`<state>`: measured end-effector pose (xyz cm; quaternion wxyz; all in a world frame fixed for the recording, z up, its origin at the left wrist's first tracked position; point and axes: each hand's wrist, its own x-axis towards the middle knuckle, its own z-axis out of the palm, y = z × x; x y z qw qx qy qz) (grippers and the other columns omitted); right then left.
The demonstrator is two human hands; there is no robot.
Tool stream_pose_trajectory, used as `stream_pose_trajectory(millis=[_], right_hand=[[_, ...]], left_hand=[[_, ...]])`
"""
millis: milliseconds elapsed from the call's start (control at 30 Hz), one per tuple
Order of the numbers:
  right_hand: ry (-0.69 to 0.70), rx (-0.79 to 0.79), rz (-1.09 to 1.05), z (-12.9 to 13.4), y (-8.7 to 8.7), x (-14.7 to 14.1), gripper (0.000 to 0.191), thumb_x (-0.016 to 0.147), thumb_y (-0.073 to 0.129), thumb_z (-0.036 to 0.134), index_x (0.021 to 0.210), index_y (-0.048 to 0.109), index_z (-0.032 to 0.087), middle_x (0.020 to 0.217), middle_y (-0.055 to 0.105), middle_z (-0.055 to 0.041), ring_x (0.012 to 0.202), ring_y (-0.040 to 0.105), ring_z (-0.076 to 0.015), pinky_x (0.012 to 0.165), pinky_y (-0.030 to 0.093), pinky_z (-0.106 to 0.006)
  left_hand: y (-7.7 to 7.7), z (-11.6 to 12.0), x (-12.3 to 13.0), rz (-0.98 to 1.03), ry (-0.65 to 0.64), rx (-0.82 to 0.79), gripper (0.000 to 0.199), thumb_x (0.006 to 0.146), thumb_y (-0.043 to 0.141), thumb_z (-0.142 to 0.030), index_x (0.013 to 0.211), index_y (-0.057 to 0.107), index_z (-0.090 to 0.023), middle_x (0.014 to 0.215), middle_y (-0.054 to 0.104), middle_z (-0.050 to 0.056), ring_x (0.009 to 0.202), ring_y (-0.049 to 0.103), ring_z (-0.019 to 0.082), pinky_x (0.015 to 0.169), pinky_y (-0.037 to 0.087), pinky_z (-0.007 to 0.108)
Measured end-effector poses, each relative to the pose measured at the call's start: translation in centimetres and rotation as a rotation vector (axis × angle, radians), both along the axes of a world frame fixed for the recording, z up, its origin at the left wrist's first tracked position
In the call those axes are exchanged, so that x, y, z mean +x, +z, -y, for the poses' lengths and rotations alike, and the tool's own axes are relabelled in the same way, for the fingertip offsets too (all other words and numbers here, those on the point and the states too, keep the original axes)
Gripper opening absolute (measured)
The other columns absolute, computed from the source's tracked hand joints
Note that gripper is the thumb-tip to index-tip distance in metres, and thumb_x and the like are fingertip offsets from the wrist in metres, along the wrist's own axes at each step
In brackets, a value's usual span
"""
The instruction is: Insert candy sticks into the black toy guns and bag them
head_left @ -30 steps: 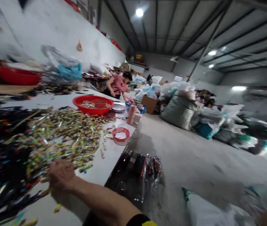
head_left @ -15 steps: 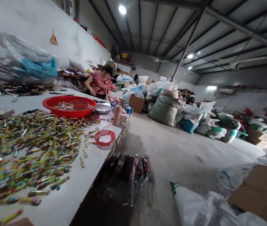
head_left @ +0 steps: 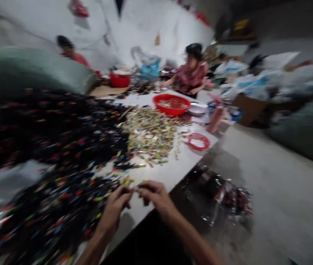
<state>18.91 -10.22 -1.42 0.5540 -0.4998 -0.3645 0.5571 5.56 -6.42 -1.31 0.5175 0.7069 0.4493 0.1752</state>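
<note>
My left hand [head_left: 115, 204] and my right hand [head_left: 156, 195] meet over the near edge of the white table [head_left: 156, 179]. Fingertips of both are pinched close together around something small, too blurred to make out. Just beyond them lie a few yellowish pieces [head_left: 127, 180]. To the left spreads a large heap of black slim pieces with coloured ends [head_left: 87, 136]. Farther back sits a pile of small yellow-green tubes [head_left: 151, 134].
A red basin [head_left: 159, 104] and a small red basket [head_left: 199, 142] stand on the table. Clear-bagged black goods [head_left: 214, 198] lie below its right edge. One co-worker [head_left: 192, 73] sits across, another [head_left: 75, 55] behind a green sack [head_left: 35, 70].
The view has swung left and down. Both my hands, the black heap and a second co-worker now show; the right-hand sacks have mostly left the picture.
</note>
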Motion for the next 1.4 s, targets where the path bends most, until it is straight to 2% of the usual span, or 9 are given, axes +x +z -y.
stream_pose_trajectory(millis=[67,200,333,500,733,867,967,1167,1400], right_hand=[[0.123,0.061,0.095,-0.2,0.6,1.6,0.028,0.07,0.066,0.041,0.083,0.071,0.017,0.064,0.055,0.0023,0.052,0.044,-0.0059,0.048,0.036,-0.019],[0.321,0.086,0.257,0.0,1.3,3.4,0.026,0.077,0.062,0.038,0.091,0.071,0.019,0.078,0.058,-0.0017,0.064,0.05,-0.0097,0.054,0.04,-0.02],[0.369,0.068,0.333,0.5,1.8,3.5,0.026,0.076,0.063,0.036,0.093,0.071,0.019,0.079,0.061,-0.0031,0.066,0.052,-0.0115,0.054,0.041,-0.022],[0.425,0.204,0.399,0.3,2.6,3.6,0.017,0.078,0.063,0.029,0.089,0.072,0.02,0.08,0.062,-0.0036,0.077,0.056,-0.0144,0.071,0.043,-0.027],[0.511,0.21,0.466,0.6,2.8,3.7,0.014,0.077,0.062,0.025,0.087,0.071,0.02,0.079,0.059,-0.0022,0.073,0.054,-0.0124,0.064,0.042,-0.024],[0.633,0.198,0.479,0.7,3.0,3.8,0.014,0.079,0.061,0.026,0.088,0.07,0.021,0.077,0.055,-0.0008,0.069,0.051,-0.0106,0.059,0.04,-0.021],[0.746,0.214,0.546,0.7,3.0,3.9,0.015,0.08,0.06,0.028,0.087,0.07,0.02,0.078,0.054,-0.0013,0.071,0.051,-0.0108,0.059,0.04,-0.02],[0.855,0.327,0.754,1.5,3.1,3.1,0.018,0.085,0.052,0.019,0.089,0.069,0.02,0.08,0.055,-0.0032,0.073,0.051,-0.0116,0.064,0.039,-0.021],[0.955,0.342,0.893,2.0,4.1,2.2,0.018,0.083,0.051,0.01,0.077,0.066,0.017,0.078,0.054,-0.0015,0.069,0.049,-0.0097,0.061,0.035,-0.02]], left_hand=[[-0.1,-0.3,-0.9,0.078,0.024,-0.075,0.027,0.088,0.037,-0.035,0.08,0.054,-0.015,0.068,0.05,-0.001,0.064,0.049,0.012,0.059,0.043,0.025],[1.0,0.1,-1.3,0.075,-0.157,-0.037,0.025,0.085,0.036,-0.033,0.079,0.053,-0.017,0.076,0.053,-0.001,0.074,0.048,0.012,0.07,0.039,0.025],[2.0,0.7,-1.5,-0.051,-0.255,-0.05,0.027,0.086,0.032,-0.033,0.076,0.051,-0.017,0.069,0.05,-0.003,0.064,0.047,0.011,0.061,0.036,0.023],[2.2,0.6,-1.8,-0.205,-0.323,0.083,0.026,0.085,0.03,-0.028,0.066,0.046,-0.018,0.066,0.05,-0.003,0.065,0.045,0.012,0.06,0.032,0.024],[2.5,0.8,-2.3,-0.324,-0.489,0.173,0.03,0.088,0.025,-0.03,0.083,0.053,-0.02,0.087,0.062,0.001,0.08,0.052,0.016,0.071,0.035,0.027],[2.7,0.7,-2.4,-0.398,-0.627,0.183,0.027,0.087,0.028,-0.029,0.078,0.052,-0.02,0.074,0.058,0.001,0.07,0.051,0.015,0.065,0.034,0.025],[2.8,0.3,-2.5,-0.402,-0.773,0.143,0.026,0.086,0.031,-0.027,0.069,0.049,-0.019,0.062,0.049,-0.001,0.059,0.045,0.013,0.057,0.031,0.024],[2.5,0.0,-3.1,-0.264,-0.88,0.024,0.031,0.084,0.037,-0.025,0.053,0.033,-0.019,0.047,0.028,-0.005,0.044,0.029,0.009,0.047,0.022,0.025],[2.6,0.4,-3.5,-0.299,-0.882,-0.215,0.031,0.082,0.039,-0.026,0.053,0.034,-0.019,0.043,0.03,-0.006,0.039,0.029,0.007,0.041,0.02,0.023]])
